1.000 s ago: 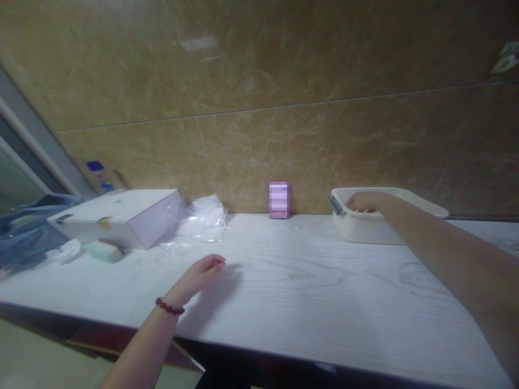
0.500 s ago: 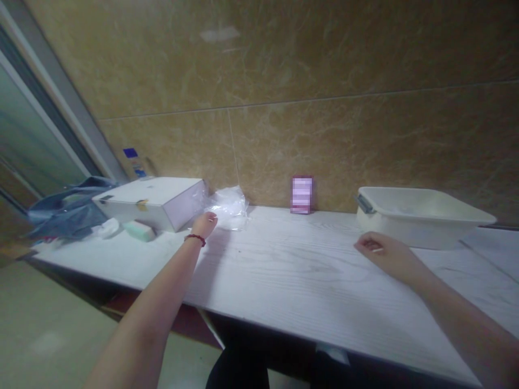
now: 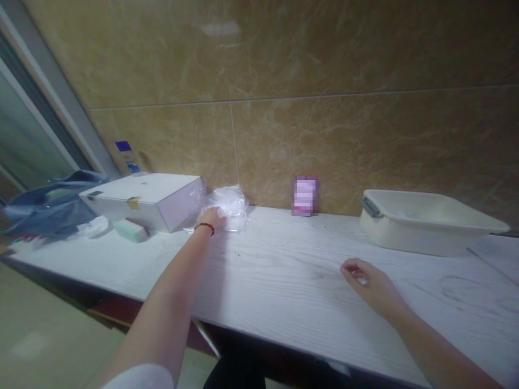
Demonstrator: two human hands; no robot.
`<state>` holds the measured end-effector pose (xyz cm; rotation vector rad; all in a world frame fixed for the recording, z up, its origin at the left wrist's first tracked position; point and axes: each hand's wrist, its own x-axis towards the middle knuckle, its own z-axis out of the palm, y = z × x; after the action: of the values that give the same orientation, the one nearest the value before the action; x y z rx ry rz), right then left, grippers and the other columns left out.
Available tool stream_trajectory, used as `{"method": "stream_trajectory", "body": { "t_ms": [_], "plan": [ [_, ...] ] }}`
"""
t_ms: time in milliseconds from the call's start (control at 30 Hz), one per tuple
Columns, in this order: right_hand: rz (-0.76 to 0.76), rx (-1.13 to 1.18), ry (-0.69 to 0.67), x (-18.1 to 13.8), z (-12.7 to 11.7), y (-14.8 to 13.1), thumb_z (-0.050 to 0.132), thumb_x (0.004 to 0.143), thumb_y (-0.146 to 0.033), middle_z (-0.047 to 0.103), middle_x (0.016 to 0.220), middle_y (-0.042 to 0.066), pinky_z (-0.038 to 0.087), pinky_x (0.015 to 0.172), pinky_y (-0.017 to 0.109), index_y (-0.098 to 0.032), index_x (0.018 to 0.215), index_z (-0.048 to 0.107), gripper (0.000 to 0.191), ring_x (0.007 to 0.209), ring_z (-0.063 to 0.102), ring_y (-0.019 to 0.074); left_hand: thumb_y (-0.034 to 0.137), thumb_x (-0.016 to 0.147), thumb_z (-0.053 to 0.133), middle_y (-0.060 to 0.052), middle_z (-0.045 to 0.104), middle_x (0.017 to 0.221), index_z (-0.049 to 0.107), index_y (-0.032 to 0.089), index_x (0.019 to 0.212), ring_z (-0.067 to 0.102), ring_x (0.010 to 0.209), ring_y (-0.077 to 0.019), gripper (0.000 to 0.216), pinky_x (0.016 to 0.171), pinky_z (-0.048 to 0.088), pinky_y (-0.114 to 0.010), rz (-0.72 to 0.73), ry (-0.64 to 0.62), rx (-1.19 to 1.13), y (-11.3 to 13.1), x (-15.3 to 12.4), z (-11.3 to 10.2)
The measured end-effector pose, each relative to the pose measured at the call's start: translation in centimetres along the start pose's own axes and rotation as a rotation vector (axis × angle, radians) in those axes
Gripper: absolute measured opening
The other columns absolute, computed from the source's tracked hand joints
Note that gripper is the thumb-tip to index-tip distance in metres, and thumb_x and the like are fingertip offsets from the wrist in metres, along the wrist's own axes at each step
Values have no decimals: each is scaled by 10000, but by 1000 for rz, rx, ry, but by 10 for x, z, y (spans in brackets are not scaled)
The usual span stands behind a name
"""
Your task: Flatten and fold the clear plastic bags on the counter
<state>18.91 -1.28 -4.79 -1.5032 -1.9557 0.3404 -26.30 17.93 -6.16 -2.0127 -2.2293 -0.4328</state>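
Left hand [image 3: 215, 215] at clear plastic bag [image 3: 230, 198] right of white box [image 3: 141, 190], can't tell if pinching; right hand [image 3: 371, 282] farther right of white box, fingertips together; slick plastic could slip.

Along this table [image 3: 284, 281] I see a blue bundle [image 3: 52, 208], a sponge [image 3: 130, 230], box [image 3: 141, 189], clear plastic [image 3: 233, 201], an upright purple oblong [image 3: 305, 195] and, over right, a tub [image 3: 421, 232].

Crumpled clear plastic [image 3: 234, 201], shiny and loosely bunched, lying near the desk's [image 3: 284, 275] back edge, left of centre.
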Motion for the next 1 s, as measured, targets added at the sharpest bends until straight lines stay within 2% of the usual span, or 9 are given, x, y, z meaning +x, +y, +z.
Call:
{"method": "stream_trajectory", "body": {
  "t_ms": [167, 333, 433, 533, 767, 1000],
  "plan": [
    [30, 14, 6, 0, -2, 4, 434, 721, -360, 589, 720, 11, 452, 596, 233, -206, 741, 531, 183, 643, 549, 131, 402, 700, 424, -145, 545, 1050, 505, 133, 1048, 498, 983, -234, 447, 803, 359, -302, -28, -67, 1, -6, 8, 11],
    [37, 54, -44, 0, -3, 4, 432, 721, -361, 590, 727, 22, 454, 608, 254, -213, 746, 531, 181, 668, 547, 144, 520, 718, 339, -138, 567, 1017, 540, 150, 987, 519, 946, -239, 499, 775, 370, -315, -40, -97, -39, -5, 5, 11],
    [44, 75, -47, -1, -4, 4, 440, 713, -357, 591, 708, 19, 454, 615, 254, -211, 735, 530, 174, 663, 547, 142, 440, 771, 284, -124, 590, 973, 564, 143, 936, 532, 920, -212, 440, 757, 377, -288, -82, -44, -89, -3, 2, 9],
    [49, 98, -48, -1, -4, 4, 448, 705, -343, 591, 689, 12, 451, 605, 242, -207, 724, 528, 159, 645, 549, 131, 343, 761, 330, -123, 595, 959, 570, 137, 923, 540, 897, -208, 355, 740, 383, -273, -130, 9, -90, -2, -2, 8],
    [52, 120, -84, -2, -2, 3, 444, 700, -325, 587, 653, 6, 445, 571, 228, -199, 716, 517, 146, 613, 550, 120, 256, 706, 401, -131, 615, 894, 607, 136, 840, 547, 859, -258, 273, 702, 399, -314, -187, 80, -103, 0, -11, 7],
    [50, 132, -124, -4, -2, 2, 434, 710, -321, 581, 657, 6, 438, 567, 238, -200, 732, 508, 143, 604, 539, 119, 203, 721, 388, -97, 611, 917, 554, 140, 954, 549, 858, -211, 293, 735, 397, -303, -240, 217, -165, 2, -20, 1]
  ]
}}
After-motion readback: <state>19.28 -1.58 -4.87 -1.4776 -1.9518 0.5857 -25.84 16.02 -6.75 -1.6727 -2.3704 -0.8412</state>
